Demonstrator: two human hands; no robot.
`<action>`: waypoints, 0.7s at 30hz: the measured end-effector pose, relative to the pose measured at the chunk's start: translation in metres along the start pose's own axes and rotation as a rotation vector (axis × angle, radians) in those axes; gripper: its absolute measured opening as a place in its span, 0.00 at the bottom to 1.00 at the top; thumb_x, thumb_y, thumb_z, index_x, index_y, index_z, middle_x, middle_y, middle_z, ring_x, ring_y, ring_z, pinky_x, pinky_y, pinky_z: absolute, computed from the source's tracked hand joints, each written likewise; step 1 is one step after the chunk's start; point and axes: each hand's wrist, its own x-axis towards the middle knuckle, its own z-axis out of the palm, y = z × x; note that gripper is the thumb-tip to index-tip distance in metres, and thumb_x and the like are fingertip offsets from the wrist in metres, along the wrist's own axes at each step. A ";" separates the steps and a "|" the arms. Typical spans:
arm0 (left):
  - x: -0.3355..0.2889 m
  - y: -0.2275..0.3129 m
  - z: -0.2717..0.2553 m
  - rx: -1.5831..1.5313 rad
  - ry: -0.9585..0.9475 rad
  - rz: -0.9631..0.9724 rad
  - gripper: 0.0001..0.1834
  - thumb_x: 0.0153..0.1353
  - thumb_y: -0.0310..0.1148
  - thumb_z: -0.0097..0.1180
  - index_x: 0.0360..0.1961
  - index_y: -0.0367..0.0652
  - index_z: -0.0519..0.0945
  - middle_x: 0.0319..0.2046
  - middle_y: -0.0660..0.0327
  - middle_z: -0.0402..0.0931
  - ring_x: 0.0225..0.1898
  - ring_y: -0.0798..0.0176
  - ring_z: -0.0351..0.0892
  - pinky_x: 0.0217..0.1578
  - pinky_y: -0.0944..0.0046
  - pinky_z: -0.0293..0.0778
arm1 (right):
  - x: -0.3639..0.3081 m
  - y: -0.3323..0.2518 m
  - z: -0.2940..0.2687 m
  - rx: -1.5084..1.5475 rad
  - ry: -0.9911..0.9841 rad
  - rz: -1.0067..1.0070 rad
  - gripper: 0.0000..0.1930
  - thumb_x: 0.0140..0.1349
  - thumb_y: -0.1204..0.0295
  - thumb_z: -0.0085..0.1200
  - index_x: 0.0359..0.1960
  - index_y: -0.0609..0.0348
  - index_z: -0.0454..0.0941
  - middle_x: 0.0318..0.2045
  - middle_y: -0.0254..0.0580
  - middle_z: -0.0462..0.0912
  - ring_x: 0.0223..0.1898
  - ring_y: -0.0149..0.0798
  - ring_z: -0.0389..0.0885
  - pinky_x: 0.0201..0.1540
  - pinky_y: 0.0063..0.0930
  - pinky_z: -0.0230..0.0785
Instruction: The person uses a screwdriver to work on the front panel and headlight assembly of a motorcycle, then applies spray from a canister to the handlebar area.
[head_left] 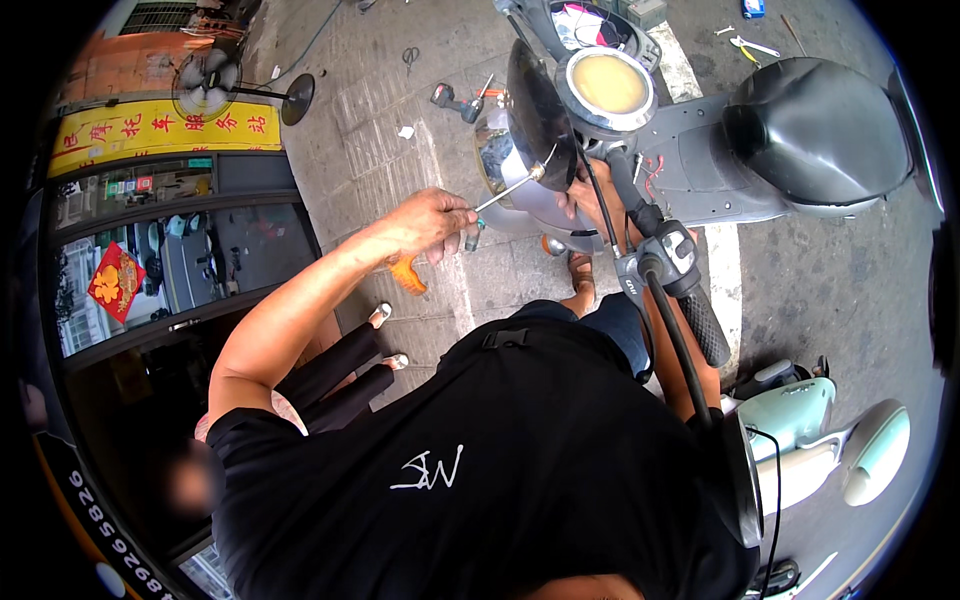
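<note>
Surroundings: one fan (208, 82) and one yellow sign (165, 132), far left. Bystander's legs (335, 385), dark trousers, below the left forearm. On the paving: scissors (410, 58), drill (470, 106), near the scooter (680, 150). On the road, upper right: wrench (762, 48). Lower right: pale green scooter (785, 415).

Obstructions: handlebar (706, 330) and black cable (597, 190), both crossing in front of the right hand (580, 195) or its forearm. Round gauge (607, 82), cloudy yellow face, above that hand; dark cover (530, 100) beside it.

Grip: left hand (435, 222), fingers closed on a thin metal rod (505, 193). Orange piece (405, 274) just below; whether held, cannot tell. Right hand at the scooter's front, partly hidden; its hold cannot be told.

Rod: projects up and right from the left fingertips; brassy tip overlaps the cover's lower edge, left of the right hand; contact unclear.
</note>
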 end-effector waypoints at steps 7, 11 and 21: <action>0.003 0.030 -0.017 -0.073 -0.101 -0.077 0.14 0.67 0.40 0.49 0.35 0.38 0.78 0.16 0.67 0.72 0.15 0.73 0.71 0.18 0.72 0.70 | 0.004 -0.001 -0.004 0.008 -0.011 0.019 0.10 0.63 0.69 0.51 0.32 0.65 0.72 0.19 0.38 0.74 0.18 0.29 0.74 0.18 0.21 0.65; 0.006 0.022 -0.015 -0.298 -0.129 -0.076 0.15 0.65 0.43 0.52 0.33 0.40 0.78 0.17 0.68 0.72 0.16 0.74 0.71 0.18 0.74 0.69 | 0.005 0.005 0.003 -0.023 0.012 0.015 0.11 0.66 0.70 0.44 0.40 0.64 0.76 0.17 0.35 0.75 0.15 0.27 0.72 0.17 0.22 0.64; 0.018 0.014 -0.011 -0.246 -0.115 -0.033 0.14 0.66 0.42 0.52 0.35 0.40 0.77 0.22 0.66 0.73 0.20 0.73 0.70 0.22 0.73 0.66 | 0.004 0.001 -0.005 0.031 -0.060 -0.060 0.12 0.67 0.69 0.44 0.41 0.64 0.77 0.17 0.35 0.75 0.15 0.26 0.72 0.17 0.20 0.64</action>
